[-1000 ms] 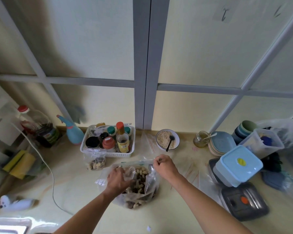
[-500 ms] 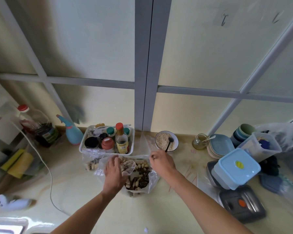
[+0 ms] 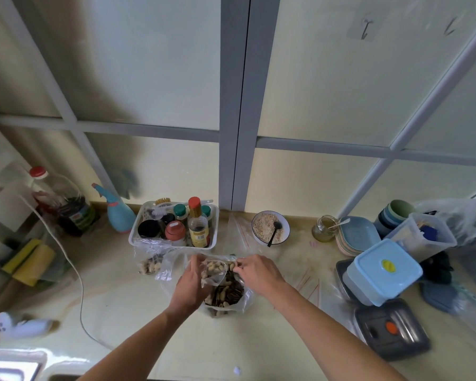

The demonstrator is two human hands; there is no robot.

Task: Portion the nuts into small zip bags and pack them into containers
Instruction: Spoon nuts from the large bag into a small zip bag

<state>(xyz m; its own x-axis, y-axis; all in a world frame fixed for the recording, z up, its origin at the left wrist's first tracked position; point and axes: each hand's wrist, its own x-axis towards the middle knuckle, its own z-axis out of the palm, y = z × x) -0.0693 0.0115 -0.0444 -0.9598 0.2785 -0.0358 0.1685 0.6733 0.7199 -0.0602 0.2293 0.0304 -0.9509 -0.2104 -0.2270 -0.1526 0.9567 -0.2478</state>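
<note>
— What are the hands doing?

— Both are curled on a small zip bag [image 3: 214,270] of pale nuts. The left hand [image 3: 188,287] grips its left side, the right hand [image 3: 259,273] pinches the top edge at the right.

— And where is that bag?

— Just above the big nut bag [image 3: 226,295], which sits open on the counter [image 3: 127,306], full of dark and pale nuts.

— What lies around the big nut bag?

— Behind it, a white basket [image 3: 173,243] of bottles and jars. Behind and to its right, a bowl [image 3: 270,227] with a black spoon. Left of it, another filled small bag [image 3: 149,264]. Well to its right, a blue lidded container [image 3: 382,270]. Beyond the counter, frosted window panes [image 3: 162,64] in grey frames.
</note>
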